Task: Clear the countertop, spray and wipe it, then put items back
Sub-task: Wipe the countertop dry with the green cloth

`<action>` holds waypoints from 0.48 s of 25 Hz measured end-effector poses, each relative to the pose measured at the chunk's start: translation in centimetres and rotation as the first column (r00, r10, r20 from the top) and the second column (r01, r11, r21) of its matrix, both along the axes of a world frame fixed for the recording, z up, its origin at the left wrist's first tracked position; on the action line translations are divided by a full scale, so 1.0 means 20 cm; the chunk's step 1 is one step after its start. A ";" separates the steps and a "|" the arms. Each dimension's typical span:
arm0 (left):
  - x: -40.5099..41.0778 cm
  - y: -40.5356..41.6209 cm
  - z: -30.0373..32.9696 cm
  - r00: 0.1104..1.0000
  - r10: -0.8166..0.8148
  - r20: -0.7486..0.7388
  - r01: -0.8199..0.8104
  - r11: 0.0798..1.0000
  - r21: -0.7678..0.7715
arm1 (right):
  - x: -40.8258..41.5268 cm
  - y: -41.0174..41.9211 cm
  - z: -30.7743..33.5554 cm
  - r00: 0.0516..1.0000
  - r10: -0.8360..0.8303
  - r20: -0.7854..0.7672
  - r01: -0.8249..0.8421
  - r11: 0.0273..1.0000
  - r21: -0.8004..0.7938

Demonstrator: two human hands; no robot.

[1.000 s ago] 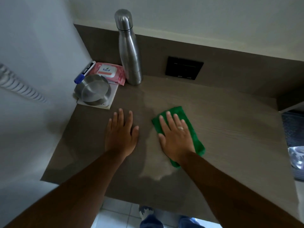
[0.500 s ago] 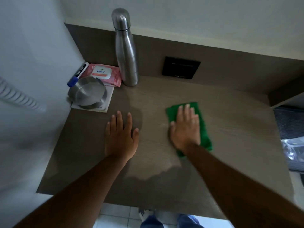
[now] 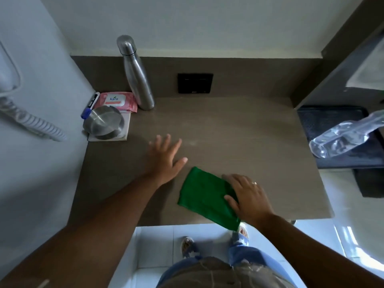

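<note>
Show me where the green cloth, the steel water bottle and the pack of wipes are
green cloth (image 3: 202,194): head view, on its bare middle, left of the right hand.
steel water bottle (image 3: 138,80): head view, mid-body.
pack of wipes (image 3: 116,99): head view, on its white label.

We seem to be in a small home or hotel-room nook: a brown wood-grain table (image 3: 239,129) is set into a corner of white walls. A coiled phone cord (image 3: 31,121) hangs on the wall far to the left of the left hand (image 3: 166,161), a black switch panel (image 3: 195,83) sits beyond it, and pale floor tiles (image 3: 158,242) lie below.
</note>
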State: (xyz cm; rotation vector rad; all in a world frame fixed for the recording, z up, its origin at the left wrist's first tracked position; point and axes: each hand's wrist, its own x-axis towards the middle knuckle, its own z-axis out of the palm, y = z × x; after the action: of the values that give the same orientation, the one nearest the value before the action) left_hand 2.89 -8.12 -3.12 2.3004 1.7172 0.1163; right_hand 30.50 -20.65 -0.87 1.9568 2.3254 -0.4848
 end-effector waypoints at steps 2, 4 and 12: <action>0.13 -0.02 0.04 0.943 -0.331 -0.036 0.332 0.943 0.006 | 0.02 0.03 0.03 0.992 -0.122 0.025 0.125 0.985 -0.123; 0.22 -0.03 0.07 0.838 -0.526 -0.145 0.523 0.850 -0.061 | 0.03 0.09 0.05 0.982 -0.188 0.006 0.184 0.954 -0.237; 0.41 -0.04 0.29 0.915 -0.052 0.400 0.235 0.874 -0.425 | 0.36 0.08 0.12 0.491 -0.721 -0.488 0.127 0.613 -0.780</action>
State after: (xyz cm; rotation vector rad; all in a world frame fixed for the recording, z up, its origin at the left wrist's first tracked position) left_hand 11.15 -8.97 2.60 1.8884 1.2109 0.0960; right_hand 37.63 -19.05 1.57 2.1310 1.3102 -2.2706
